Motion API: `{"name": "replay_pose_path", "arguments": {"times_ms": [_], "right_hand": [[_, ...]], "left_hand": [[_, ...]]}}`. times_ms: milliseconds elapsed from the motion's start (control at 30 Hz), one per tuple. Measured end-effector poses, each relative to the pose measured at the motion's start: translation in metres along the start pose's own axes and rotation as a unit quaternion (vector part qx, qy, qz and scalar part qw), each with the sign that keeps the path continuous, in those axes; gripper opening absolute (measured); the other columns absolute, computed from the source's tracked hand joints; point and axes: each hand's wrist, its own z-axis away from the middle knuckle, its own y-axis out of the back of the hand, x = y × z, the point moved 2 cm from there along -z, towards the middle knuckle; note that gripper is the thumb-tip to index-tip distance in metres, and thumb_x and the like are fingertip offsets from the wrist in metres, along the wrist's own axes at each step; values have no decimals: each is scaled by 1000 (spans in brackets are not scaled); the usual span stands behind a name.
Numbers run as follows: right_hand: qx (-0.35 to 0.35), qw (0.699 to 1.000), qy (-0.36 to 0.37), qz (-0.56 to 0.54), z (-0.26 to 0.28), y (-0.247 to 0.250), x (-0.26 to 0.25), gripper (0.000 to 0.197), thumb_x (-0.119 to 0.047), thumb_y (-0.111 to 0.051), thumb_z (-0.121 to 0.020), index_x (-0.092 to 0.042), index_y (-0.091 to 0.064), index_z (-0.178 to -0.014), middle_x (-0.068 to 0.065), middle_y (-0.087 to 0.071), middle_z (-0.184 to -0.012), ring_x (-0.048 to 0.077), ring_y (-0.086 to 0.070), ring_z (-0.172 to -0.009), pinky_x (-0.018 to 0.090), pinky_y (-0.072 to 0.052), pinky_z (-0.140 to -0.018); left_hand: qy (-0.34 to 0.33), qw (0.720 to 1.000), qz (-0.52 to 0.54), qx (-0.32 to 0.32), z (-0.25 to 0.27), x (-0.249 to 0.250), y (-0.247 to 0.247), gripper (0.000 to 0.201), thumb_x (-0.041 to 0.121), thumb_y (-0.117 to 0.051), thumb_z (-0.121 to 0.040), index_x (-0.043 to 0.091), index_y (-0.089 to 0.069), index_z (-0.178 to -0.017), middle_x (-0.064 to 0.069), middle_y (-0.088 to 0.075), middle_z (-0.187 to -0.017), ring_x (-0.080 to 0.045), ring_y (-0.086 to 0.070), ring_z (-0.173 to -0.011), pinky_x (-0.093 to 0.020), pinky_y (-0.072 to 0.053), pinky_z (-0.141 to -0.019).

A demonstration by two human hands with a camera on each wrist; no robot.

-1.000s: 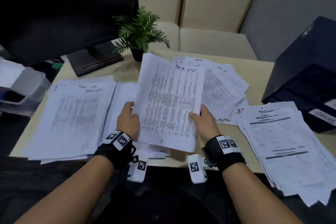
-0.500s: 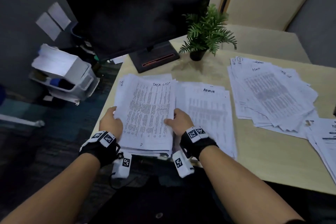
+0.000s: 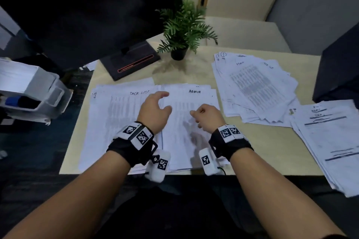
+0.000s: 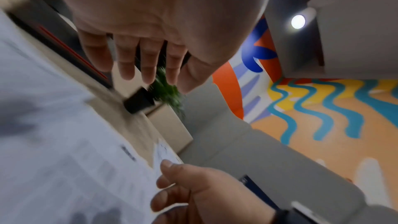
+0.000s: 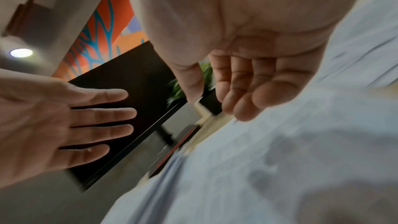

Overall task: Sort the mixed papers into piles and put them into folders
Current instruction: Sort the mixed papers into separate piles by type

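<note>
Sorting in hand; both hands empty.
Left hand (image 3: 153,111) and right hand (image 3: 208,116), grip slack, hover over TASK LIST pile (image 3: 116,118) and ADMIN pile (image 3: 196,101), centre frame; next move likely needs a sheet from unsorted pile (image 3: 256,87), right.

Right hand (image 5: 247,40) hovers loosely curled over papers (image 5: 280,159); left hand (image 5: 47,118) spread
</note>
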Motion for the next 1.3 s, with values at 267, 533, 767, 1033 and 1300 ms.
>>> {"name": "replay_pose_path", "arguments": {"times_ms": [267, 533, 767, 1033, 1300], "right_hand": [[71, 995, -66, 10, -47, 134, 111, 17, -31, -67, -85, -16, -61, -87, 1, -63, -92, 22, -60, -88, 30, -45, -73], [73, 990, -84, 87, -107, 223, 197, 40, -30, -66, -87, -11, -57, -121, 11, -56, -127, 26, -57, -106, 27, -41, -80], [101, 981, -106, 127, -165, 275, 221, 52, -28, -64, -87, -11, -49, -134, 15, -43, -138, 35, -41, -127, 39, -40, -99], [95, 968, -120, 201, -194, 288, 236, 41, -24, -62, -88, -9, -51, -124, 13, -52, -127, 35, -46, -120, 44, -38, -97], [72, 991, -17, -113, -152, 301, 230, 15, -6, -60, -88, -13, -59, -102, 6, -65, -96, 26, -61, -84, 31, -47, -70]], "left_hand": [[-20, 994, -22, -101, -27, 82, -135, 42, 17, -55, -91, 21, -50, -132, 1, -46, -139, -12, -48, -116, -21, -34, -88], [59, 986, -81, -136, -47, 114, -260, 45, 16, -56, -90, 18, -49, -134, -5, -45, -140, -20, -47, -123, -22, -33, -96], [86, 977, -93, -171, -72, 129, -312, 51, 16, -53, -90, 19, -44, -140, -2, -43, -144, -15, -46, -123, -12, -34, -88], [103, 964, -134, -207, -80, 131, -339, 61, 19, -59, -87, 19, -38, -144, -6, -45, -144, -22, -47, -127, -23, -36, -96], [143, 980, -47, -131, -78, 117, -332, 64, 20, -58, -89, 21, -29, -146, -7, -42, -145, -23, -51, -121, -26, -44, -90]]}}
